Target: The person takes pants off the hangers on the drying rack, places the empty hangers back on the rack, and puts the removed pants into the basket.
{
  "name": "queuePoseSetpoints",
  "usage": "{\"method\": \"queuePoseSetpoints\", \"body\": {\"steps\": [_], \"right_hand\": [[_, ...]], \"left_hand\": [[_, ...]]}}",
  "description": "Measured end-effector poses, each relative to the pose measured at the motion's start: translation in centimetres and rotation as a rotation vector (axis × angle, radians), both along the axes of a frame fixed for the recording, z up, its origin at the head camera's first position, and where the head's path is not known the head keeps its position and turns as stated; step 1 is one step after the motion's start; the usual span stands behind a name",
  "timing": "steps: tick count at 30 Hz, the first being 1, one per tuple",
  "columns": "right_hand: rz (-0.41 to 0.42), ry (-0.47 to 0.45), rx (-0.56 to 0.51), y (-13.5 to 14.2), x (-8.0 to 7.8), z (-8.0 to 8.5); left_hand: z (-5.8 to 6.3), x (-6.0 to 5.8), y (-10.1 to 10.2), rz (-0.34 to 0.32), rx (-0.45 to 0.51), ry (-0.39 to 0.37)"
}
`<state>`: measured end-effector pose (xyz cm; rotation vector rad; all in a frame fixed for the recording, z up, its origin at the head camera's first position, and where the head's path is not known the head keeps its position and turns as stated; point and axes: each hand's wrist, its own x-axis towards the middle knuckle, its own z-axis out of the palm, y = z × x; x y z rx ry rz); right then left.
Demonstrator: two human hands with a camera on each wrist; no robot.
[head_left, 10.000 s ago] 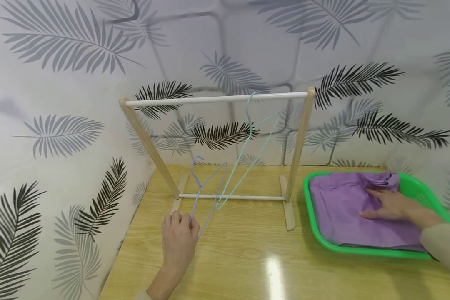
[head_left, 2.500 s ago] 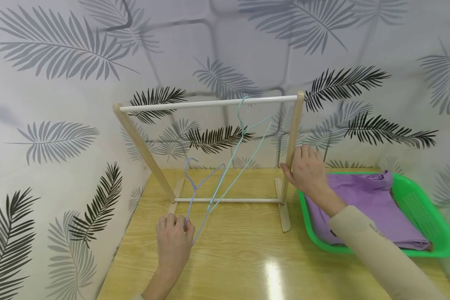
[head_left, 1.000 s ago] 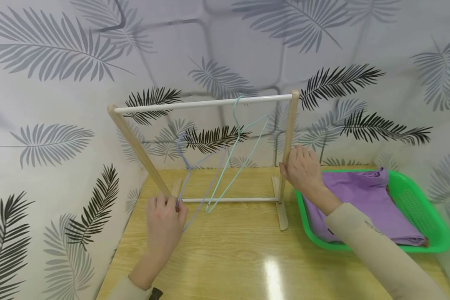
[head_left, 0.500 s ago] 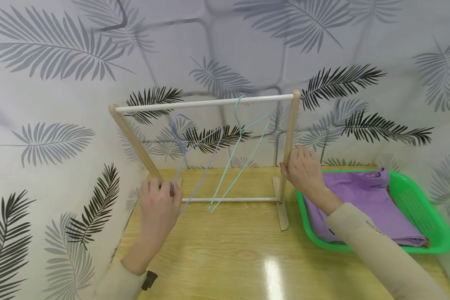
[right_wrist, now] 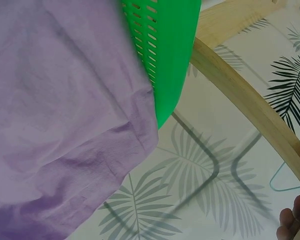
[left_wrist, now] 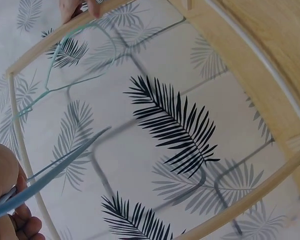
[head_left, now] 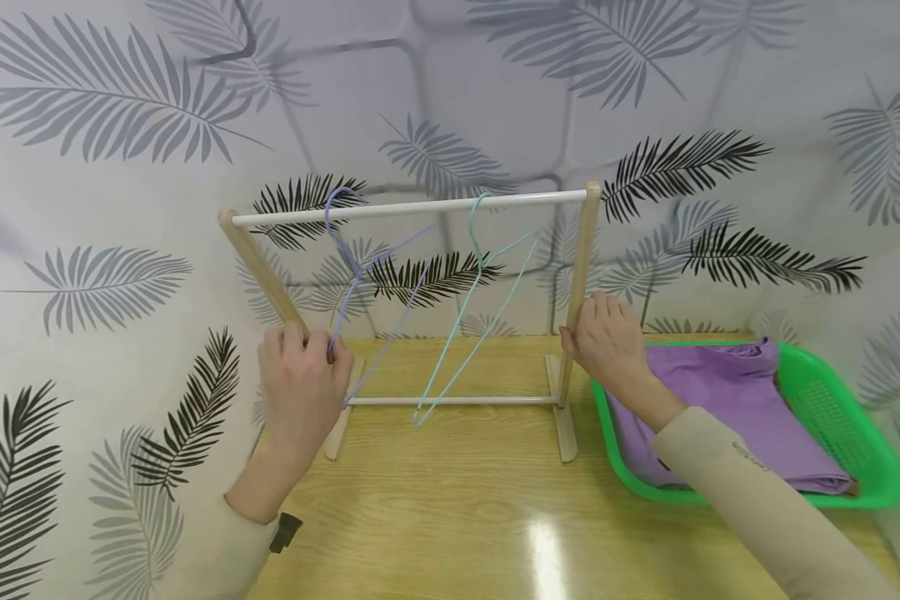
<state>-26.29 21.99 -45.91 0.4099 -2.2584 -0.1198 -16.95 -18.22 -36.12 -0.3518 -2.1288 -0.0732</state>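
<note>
My left hand (head_left: 303, 392) pinches one arm of a lilac wire hanger (head_left: 357, 275) in front of the clothes rack's left post. The hanger's hook is up at the rack's white top rod (head_left: 420, 207); I cannot tell whether it bears on it. In the left wrist view the hanger (left_wrist: 40, 185) runs out from between thumb and fingers. A mint-green hanger (head_left: 482, 265) hangs by its hook from the same rod, further right. My right hand (head_left: 607, 337) grips the rack's right wooden post (head_left: 587, 242), its fingers partly hidden in the head view.
To the right stands a green plastic basket (head_left: 870, 450) with a folded purple garment (head_left: 712, 400) in it, partly under my right forearm. The rack's feet (head_left: 562, 433) stand on a wooden table (head_left: 435, 517). Behind is a leaf-patterned wall (head_left: 495, 83).
Over the last second my left hand has raised the lilac hanger up and left to the top rod. Earlier my right hand left the purple garment and took hold of the right post.
</note>
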Motion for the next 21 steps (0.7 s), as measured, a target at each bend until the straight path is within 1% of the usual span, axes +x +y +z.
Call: {"method": "queuePoseSetpoints", "body": {"steps": [5,9,15,21], "right_hand": [[-0.008,0.002,0.011,0.0,0.0,0.0],[-0.005,-0.006,0.008,0.0,0.0,0.0],[-0.007,-0.012,0.003,0.0,0.1,0.0],[0.002,-0.013,0.001,0.0,0.2,0.1]], "left_hand": [[1.0,-0.8,0.1,-0.034,0.012,0.025],[1.6,-1.3,0.2,-0.043,0.002,0.015],[1.9,-2.5,0.2,-0.059,0.01,0.007],[1.8,-3.6,0.1,-0.034,0.017,0.004]]}}
